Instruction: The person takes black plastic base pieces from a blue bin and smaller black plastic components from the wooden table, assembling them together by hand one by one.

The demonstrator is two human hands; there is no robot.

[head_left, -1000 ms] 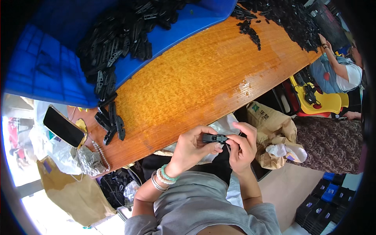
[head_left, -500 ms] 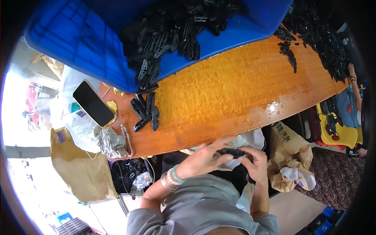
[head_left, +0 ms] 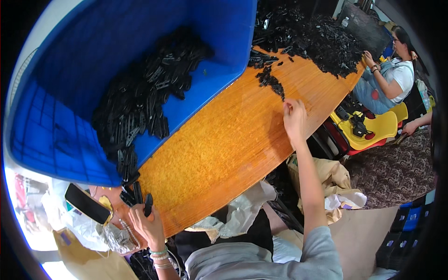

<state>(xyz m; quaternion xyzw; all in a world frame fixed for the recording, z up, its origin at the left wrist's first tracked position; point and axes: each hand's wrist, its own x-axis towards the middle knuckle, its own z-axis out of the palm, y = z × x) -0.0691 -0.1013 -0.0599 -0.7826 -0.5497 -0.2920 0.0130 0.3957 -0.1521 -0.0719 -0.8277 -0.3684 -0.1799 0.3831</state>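
A long black plastic part [head_left: 148, 204] lies between the thumb and fingers of my left hand [head_left: 147, 226], at the left end of the wooden table. Right beside it is a small group of like black parts [head_left: 127, 196], below the lip of the blue bin. My right hand [head_left: 295, 122] is stretched far across the table, its fingers bent together. Its fingertips are just short of a trail of small black pieces [head_left: 272, 84] that runs out from a large heap [head_left: 326, 44]. Whether a small piece is in those fingers is hidden.
A big blue bin [head_left: 212, 86] holding many black parts lies tipped along the far left. A phone [head_left: 88, 204] and a bead string [head_left: 128, 231] lie at the left corner. Another person [head_left: 389, 79] sits at the heap, near a yellow chair [head_left: 373, 123]. Paper bags [head_left: 326, 175] stand below.
My hands have parted from the dark part they held together over my lap. The left went to the parts by the bin, the right out toward the heap. The view has turned right.
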